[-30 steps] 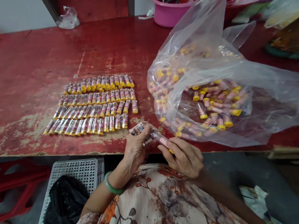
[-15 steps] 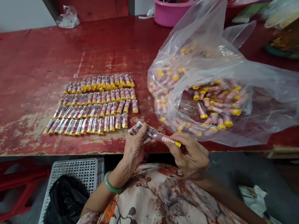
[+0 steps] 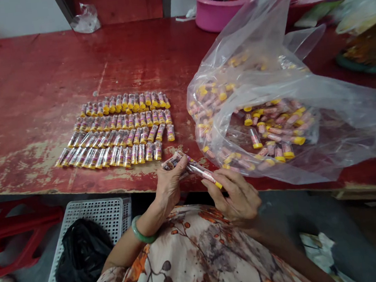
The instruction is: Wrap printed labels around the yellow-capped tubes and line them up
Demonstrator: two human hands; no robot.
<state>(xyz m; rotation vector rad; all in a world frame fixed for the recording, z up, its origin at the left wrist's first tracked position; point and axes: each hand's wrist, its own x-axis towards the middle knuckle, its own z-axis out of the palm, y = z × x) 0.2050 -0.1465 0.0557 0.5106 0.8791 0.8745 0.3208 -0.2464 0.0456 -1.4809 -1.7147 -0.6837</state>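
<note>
**One tube between both my hands, at the surface's near edge**

I judge this to be the handling of a single clear tube [image 3: 201, 171]: my left hand [image 3: 169, 184] steadies one end while my right hand [image 3: 238, 198] works at the other. The tube slants between them, its yellow cap [image 3: 218, 185] towards my right fingers. My left hand is closed, thumb on top, pinching printed packaging [image 3: 172, 161] and the tube's far end. My right hand has the capped end between thumb and curled fingers. Whether the packaging is wrapped around the tube, I cannot tell.

Any next move calls for a light grip and the tube kept in line, I'd say, so the thin film doesn't crease.

My forearms angle inward from either side, wrists close to my body. Capped tubes [image 3: 141, 154] lie in four rows on the red surface [image 3: 17, 106]; more are loose inside the plastic bag [image 3: 350, 109] on my right.
</note>
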